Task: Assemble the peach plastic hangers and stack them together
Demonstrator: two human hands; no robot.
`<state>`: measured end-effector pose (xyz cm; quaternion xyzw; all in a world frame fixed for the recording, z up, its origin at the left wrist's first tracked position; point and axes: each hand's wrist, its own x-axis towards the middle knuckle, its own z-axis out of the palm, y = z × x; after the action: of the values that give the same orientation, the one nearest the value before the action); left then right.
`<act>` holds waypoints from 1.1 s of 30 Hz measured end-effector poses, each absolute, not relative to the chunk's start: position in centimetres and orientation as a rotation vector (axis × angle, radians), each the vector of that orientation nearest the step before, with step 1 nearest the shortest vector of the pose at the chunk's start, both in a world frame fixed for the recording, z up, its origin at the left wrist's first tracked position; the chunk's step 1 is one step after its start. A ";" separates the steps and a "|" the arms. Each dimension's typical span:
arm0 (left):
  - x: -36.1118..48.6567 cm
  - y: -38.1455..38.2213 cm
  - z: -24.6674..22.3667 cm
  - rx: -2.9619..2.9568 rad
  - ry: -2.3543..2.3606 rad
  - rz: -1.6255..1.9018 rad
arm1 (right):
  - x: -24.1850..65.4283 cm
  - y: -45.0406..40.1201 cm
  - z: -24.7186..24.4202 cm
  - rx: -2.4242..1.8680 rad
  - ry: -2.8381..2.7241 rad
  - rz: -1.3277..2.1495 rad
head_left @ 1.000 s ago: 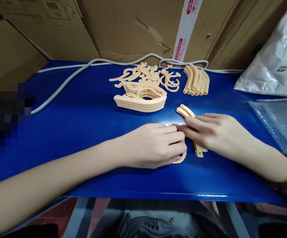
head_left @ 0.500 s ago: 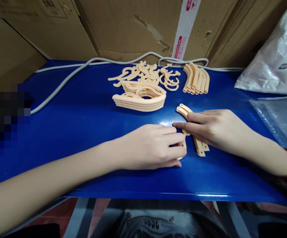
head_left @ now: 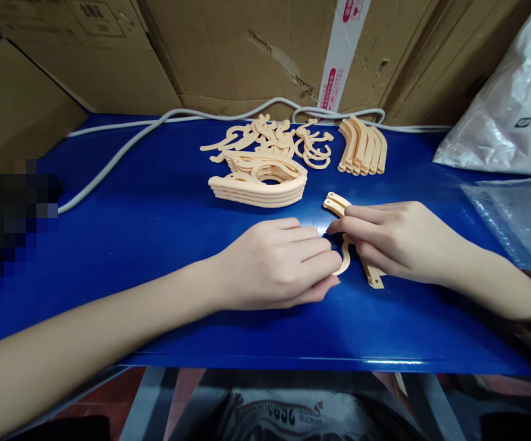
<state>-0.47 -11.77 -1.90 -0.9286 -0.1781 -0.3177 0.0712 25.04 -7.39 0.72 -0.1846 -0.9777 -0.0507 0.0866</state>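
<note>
On glossy blue table [head_left: 155, 220], curved peach strips [head_left: 372, 274].

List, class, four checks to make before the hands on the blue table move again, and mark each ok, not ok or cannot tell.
1. Left hand pinches the small curved piece: ok.
2. Right hand rests on the flat strips, pinning them: ok.
3. How the curved piece meets the strips: cannot tell, fingers hide it.
4. Stack of cut-out shapes and row of curved strips lie apart from both hands: ok.
5. White cable lies away from the hands: ok.
</note>
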 end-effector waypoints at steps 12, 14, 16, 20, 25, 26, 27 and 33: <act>-1.4 -12.2 -0.4 -2.624 -0.758 -1.139 | 24.6 -8.4 1.2 -0.504 -2.847 -0.056; -1.9 -12.4 0.0 -2.629 -0.820 -1.169 | 24.3 -8.8 1.1 -0.450 -2.792 -0.136; -2.1 -12.5 0.4 -2.649 -0.819 -1.177 | 24.1 -9.0 1.1 -0.430 -2.758 -0.142; -2.0 -12.5 0.1 -2.652 -0.731 -1.188 | 24.3 -8.8 1.0 -0.509 -2.750 -0.142; -1.5 -12.0 -0.9 -2.691 -0.716 -1.148 | 25.4 -7.8 1.2 -0.849 -2.655 -0.336; -1.4 -11.9 -1.0 -2.700 -0.744 -1.151 | 25.5 -7.6 1.2 -0.937 -2.614 -0.323; -1.4 -11.9 -1.1 -2.705 -0.760 -1.169 | 25.7 -7.4 1.3 -1.018 -2.574 -0.289; -1.3 -11.5 -1.5 -2.753 -0.652 -1.146 | 25.7 -6.6 1.1 -1.054 -2.445 0.095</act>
<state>-1.29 -11.52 -1.50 -0.9010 -0.2133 -0.3750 0.0443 25.68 -6.61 1.07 -0.3843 -0.8918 0.0347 0.2364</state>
